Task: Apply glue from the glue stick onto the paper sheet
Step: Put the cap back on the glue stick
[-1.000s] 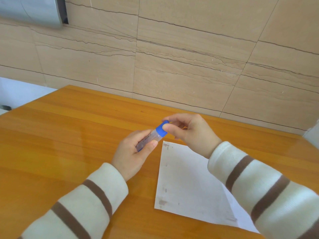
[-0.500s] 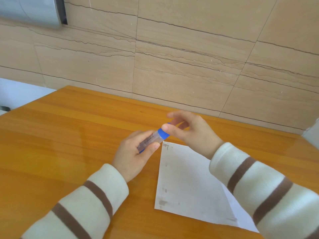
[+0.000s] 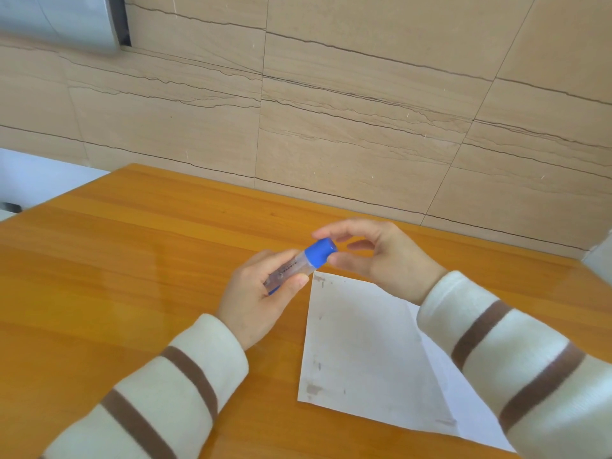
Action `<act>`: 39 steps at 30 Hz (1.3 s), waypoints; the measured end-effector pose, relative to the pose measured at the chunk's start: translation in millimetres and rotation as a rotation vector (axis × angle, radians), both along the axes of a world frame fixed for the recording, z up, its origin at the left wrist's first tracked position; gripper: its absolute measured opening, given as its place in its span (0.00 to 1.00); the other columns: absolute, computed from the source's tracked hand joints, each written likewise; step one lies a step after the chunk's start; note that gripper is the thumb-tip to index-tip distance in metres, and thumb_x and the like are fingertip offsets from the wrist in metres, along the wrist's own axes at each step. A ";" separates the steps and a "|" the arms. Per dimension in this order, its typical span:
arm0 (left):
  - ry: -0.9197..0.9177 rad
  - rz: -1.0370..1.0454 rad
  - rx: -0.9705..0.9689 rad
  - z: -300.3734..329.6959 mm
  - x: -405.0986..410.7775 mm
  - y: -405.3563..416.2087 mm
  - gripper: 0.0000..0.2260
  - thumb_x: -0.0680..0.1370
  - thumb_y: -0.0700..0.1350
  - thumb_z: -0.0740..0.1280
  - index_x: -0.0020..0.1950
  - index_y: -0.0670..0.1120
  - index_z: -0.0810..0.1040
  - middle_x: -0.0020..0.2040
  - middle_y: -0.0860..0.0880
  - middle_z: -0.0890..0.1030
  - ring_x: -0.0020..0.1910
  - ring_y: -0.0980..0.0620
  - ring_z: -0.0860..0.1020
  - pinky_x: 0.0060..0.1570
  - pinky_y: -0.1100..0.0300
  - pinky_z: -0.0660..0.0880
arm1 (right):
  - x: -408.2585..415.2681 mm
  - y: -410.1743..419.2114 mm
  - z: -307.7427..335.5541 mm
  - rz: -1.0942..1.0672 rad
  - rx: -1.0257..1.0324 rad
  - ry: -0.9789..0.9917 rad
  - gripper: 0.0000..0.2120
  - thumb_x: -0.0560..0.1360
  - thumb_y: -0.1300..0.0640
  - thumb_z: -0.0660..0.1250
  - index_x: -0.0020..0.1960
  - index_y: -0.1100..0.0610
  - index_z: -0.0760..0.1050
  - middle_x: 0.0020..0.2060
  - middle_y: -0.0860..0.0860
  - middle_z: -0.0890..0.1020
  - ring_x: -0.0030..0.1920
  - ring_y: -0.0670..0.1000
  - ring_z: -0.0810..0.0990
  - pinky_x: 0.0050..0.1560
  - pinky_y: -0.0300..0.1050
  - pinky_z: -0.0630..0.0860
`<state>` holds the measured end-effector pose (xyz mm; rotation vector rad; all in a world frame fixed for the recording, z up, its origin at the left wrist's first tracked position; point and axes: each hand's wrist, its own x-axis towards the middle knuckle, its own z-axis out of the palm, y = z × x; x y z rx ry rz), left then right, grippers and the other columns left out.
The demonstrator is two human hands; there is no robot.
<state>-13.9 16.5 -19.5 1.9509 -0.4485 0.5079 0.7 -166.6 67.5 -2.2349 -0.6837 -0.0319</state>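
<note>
The right hand (image 3: 381, 256) has loosened around the blue cap (image 3: 320, 252) of the glue stick (image 3: 299, 263). Half a second ago its thumb and forefinger were closed over the cap, hiding most of it; now the cap shows almost whole, with the forefinger arched above it and the thumb just below its rim. That grip is now spread and light, and whether the fingertips touch the cap cannot be told for sure. It reads as a regrip between twists, so the cap is probably being unscrewed and is not off yet; no glue can reach the paper until it is.

The left hand (image 3: 261, 299) holds the clear barrel, its grip pressed together around it, thumb along the near side and fingers wrapped behind. The glue stick is in the air at the middle of the frame, above the orange wooden desk (image 3: 132, 260) and just beyond the upper left corner of the paper sheet (image 3: 361, 356).

Its long axis runs from lower left to upper right of the frame, tilted gently upward, with the capped end pointing up and right toward the right hand and the base buried in the left palm. The sheet lies flat at lower right, partly under the right sleeve (image 3: 516, 369), with a few grey smudges along its left edge.
</note>
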 end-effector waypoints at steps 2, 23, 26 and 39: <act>0.000 -0.002 -0.007 -0.4 -0.4 0.1 0.09 0.73 0.52 0.65 0.53 0.55 0.78 0.39 0.47 0.77 0.40 0.53 0.73 0.41 0.60 0.69 | -0.1 0.3 -0.1 -0.005 0.007 0.000 0.15 0.73 0.62 0.70 0.54 0.44 0.79 0.51 0.44 0.82 0.56 0.46 0.77 0.64 0.50 0.70; -0.020 0.009 0.023 -1.2 -0.3 -1.6 0.10 0.73 0.50 0.65 0.53 0.54 0.78 0.38 0.50 0.76 0.39 0.55 0.72 0.39 0.62 0.68 | 5.6 6.4 -11.4 -0.193 0.050 0.019 0.23 0.63 0.32 0.64 0.38 0.52 0.79 0.28 0.45 0.82 0.27 0.39 0.73 0.31 0.29 0.67; -0.026 0.006 0.028 -1.5 0.0 -1.8 0.09 0.73 0.50 0.66 0.52 0.55 0.78 0.37 0.51 0.75 0.39 0.55 0.72 0.38 0.64 0.67 | 6.2 7.2 -12.0 -0.236 0.045 0.030 0.24 0.61 0.29 0.62 0.34 0.51 0.77 0.25 0.44 0.79 0.24 0.40 0.69 0.27 0.29 0.65; 0.020 0.017 -0.020 -2.3 2.4 0.5 0.10 0.73 0.52 0.65 0.53 0.56 0.78 0.41 0.48 0.78 0.41 0.54 0.73 0.42 0.60 0.70 | 8.8 9.7 -16.5 -0.199 0.074 0.023 0.11 0.70 0.40 0.68 0.44 0.46 0.80 0.34 0.49 0.84 0.34 0.46 0.79 0.35 0.36 0.72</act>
